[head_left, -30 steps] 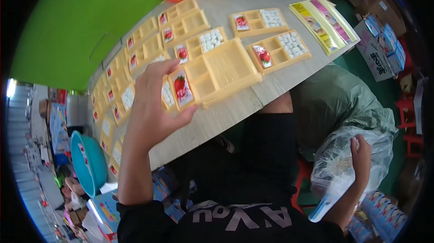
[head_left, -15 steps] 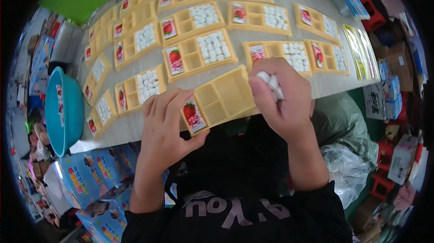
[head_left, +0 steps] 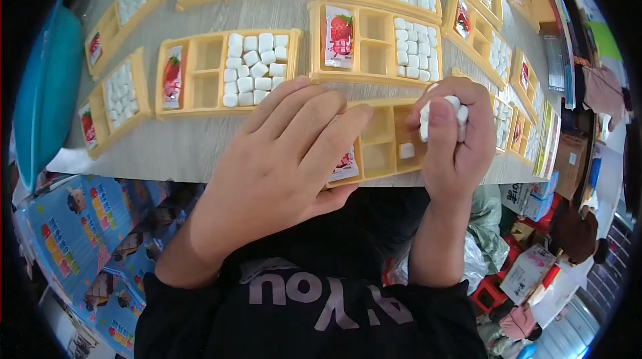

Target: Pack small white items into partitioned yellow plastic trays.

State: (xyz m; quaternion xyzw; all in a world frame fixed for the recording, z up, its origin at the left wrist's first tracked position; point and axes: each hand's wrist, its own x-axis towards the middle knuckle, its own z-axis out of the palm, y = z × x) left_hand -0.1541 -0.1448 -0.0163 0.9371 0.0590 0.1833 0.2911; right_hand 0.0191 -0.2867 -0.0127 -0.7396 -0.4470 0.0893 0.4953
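My left hand (head_left: 287,148) grips the left end of a pale yellow plastic tray (head_left: 379,160) at the table's near edge, fingers on top and thumb underneath. Partly under those fingers is a strawberry-printed sachet (head_left: 346,166). The tray's two small middle compartments hold nothing visible. One small white pillow-shaped piece (head_left: 406,151) lies in its larger right compartment. Over that compartment's right part, my right hand (head_left: 461,138) is closed around several more white pieces (head_left: 452,102), which show between thumb and fingers. The hand hides the tray's right end.
Filled trays stand close by, one at left (head_left: 160,81) and one just beyond (head_left: 314,41), each with a sachet and white pieces. More trays line the table (head_left: 180,158). A teal basin (head_left: 40,91) is at far left; blue printed boxes (head_left: 87,238) are below it.
The view has shifted closer to the trays. One white piece now lies in the right compartment, which looked bare before. The tray is less tilted, and my left hand covers more of it.
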